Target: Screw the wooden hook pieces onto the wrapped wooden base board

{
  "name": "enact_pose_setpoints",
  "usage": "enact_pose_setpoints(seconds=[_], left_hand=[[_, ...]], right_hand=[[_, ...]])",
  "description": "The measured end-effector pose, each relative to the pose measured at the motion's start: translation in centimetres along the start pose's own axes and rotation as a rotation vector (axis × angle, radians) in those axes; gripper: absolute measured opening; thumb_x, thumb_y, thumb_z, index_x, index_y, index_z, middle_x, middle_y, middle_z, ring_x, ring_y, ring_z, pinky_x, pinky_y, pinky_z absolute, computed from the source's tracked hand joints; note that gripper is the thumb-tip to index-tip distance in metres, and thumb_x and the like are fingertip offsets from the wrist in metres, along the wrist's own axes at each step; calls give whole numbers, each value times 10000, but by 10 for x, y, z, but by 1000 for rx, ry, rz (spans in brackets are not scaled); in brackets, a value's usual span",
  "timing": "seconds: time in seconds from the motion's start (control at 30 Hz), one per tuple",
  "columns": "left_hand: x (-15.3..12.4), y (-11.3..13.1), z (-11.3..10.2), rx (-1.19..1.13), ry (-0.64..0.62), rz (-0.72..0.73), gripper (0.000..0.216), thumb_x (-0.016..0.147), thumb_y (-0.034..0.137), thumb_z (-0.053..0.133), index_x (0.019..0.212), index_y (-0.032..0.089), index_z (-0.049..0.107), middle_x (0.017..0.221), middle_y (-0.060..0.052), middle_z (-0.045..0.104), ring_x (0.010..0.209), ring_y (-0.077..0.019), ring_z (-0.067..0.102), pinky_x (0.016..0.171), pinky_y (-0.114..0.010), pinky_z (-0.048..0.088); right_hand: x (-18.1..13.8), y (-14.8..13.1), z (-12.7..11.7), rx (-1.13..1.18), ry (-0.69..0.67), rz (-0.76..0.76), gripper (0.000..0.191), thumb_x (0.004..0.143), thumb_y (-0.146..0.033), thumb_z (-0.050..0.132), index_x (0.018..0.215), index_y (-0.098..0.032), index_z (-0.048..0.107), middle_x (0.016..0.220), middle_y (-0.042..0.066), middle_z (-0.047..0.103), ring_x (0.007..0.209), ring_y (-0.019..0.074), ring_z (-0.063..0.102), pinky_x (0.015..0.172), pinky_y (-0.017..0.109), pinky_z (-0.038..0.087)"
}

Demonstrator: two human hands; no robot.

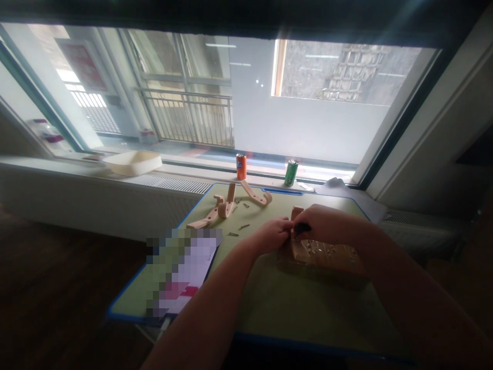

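Note:
A wooden board (329,254) with rows of holes or fittings lies on the right part of the table, with shiny clear wrapping about it. On its left end stands a pale wooden hook (298,251), partly covered by my hands. The fingers of my left hand (271,234) are closed against the left side of this hook. My right hand (323,223) is wrapped round a dark-handled tool (302,227) over the hook; its tip is hidden. Several screws (245,226) and more wooden hooks (257,196) lie loose to the left.
The green table (269,308) has a blue edge. A partly blurred flat device or sheet (196,262) lies at its left. On the windowsill stand an orange can (241,167), a green can (291,172) and a cream tray (133,163). A radiator runs below the sill.

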State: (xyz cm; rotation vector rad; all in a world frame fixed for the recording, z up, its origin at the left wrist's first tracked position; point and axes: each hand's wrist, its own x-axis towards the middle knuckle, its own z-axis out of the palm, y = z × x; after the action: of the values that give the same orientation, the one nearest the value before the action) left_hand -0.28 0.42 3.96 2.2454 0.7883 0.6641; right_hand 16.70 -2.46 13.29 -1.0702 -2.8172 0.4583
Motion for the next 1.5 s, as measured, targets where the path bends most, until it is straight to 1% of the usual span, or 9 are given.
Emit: enact_pose_setpoints(seconds=[0.17, 0.37, 0.53, 0.63, 0.87, 1.0, 1.13, 1.27, 1.5], left_hand=[[0, 1, 0, 45, 23, 31, 289, 768, 158, 399, 919, 152, 645, 963, -49, 609, 829, -157, 532, 784, -258, 421], [-1, 1, 0, 77, 19, 18, 302, 779, 185, 412, 969, 175, 646, 979, -40, 617, 830, -156, 543, 789, -250, 419], [-1, 3, 1, 96, 32, 2, 292, 772, 176, 423, 959, 167, 647, 987, -46, 624, 836, -163, 548, 793, -252, 419], [-1, 4, 1, 112, 42, -6, 299, 798, 202, 410, 973, 173, 651, 982, -48, 627, 841, -164, 551, 788, -250, 417], [-1, 5, 0, 114, 38, 23, 313, 788, 181, 420, 1000, 178, 651, 989, -42, 643, 861, -171, 558, 780, -249, 417], [-1, 4, 0, 112, 40, 6, 275, 793, 221, 449, 968, 175, 657, 975, -40, 645, 851, -172, 555, 758, -246, 417], [-2, 4, -1, 113, 19, 4, 257, 791, 227, 458, 930, 166, 666, 938, -39, 649, 828, -168, 553, 750, -243, 416], [-3, 6, -2, 90, 12, 28, 317, 782, 178, 431, 1010, 188, 652, 965, -27, 649, 842, -160, 554, 755, -240, 412], [-3, 8, -2, 100, 17, 24, 329, 784, 177, 427, 1021, 209, 654, 969, -12, 659, 855, -151, 559, 763, -230, 411]], right_hand=[[1, 3, -1, -17, -5, -16, 158, 744, -173, 548, 814, -189, 689, 746, 28, 647, 593, 119, 472, 574, 255, 312], [1, -4, 2, -67, 10, 50, 113, 723, -167, 562, 673, -185, 661, 636, 21, 610, 518, 103, 423, 523, 264, 273], [3, -6, 3, -87, 5, 92, 110, 714, -190, 571, 729, -173, 679, 675, 34, 619, 517, 97, 422, 517, 258, 270], [4, -4, 3, -106, 1, 108, 125, 719, -200, 567, 631, -163, 648, 595, 27, 580, 472, 87, 375, 493, 262, 241], [6, -5, 10, -88, 34, 105, 123, 686, -121, 561, 598, -145, 644, 588, 50, 579, 466, 89, 370, 478, 276, 224], [7, -5, 9, -18, 1, 85, 217, 748, -242, 558, 572, -138, 632, 499, 8, 513, 418, 66, 320, 442, 260, 218], [9, 2, 6, 125, -67, 43, 310, 802, -332, 511, 596, -124, 617, 521, -5, 519, 456, 63, 359, 460, 232, 259], [8, 11, 4, 135, -230, 23, 246, 807, -310, 495, 684, -129, 606, 573, -22, 522, 500, 66, 392, 487, 205, 296], [4, 16, -1, 195, -300, 29, 243, 821, -296, 461, 672, -135, 566, 572, -30, 465, 524, 72, 367, 501, 206, 299]])
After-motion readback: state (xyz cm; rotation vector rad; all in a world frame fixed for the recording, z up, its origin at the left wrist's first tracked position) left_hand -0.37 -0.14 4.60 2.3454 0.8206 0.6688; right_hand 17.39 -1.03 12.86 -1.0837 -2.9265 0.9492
